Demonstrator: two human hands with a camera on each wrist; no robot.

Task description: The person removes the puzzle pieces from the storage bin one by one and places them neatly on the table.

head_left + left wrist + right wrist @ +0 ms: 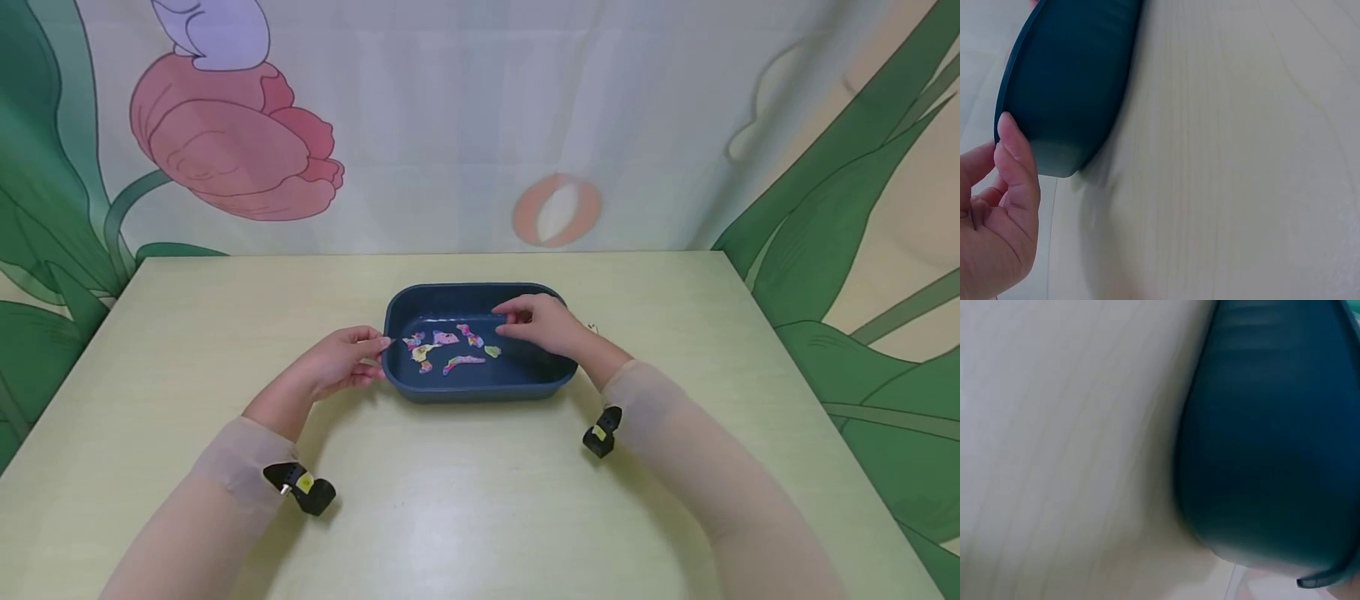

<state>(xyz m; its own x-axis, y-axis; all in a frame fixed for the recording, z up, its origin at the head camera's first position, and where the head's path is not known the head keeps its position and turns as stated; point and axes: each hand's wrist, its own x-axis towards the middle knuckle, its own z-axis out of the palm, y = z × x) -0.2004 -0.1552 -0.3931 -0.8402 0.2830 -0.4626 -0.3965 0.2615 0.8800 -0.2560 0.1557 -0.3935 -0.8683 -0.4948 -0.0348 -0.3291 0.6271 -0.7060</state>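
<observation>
While the left hand pinches the left rim of the blue tray, the right hand hangs over its right half, fingertips parted, apparently empty | colourful scraps lie inside, left to centre | steady rim hold, light touch should suit them

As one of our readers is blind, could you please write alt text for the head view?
A person's left hand holds the left end of a dark blue tray of small colorful scraps, while the right hand hovers over its right half. The tray stands on a pale table before a patterned curtain.
</observation>
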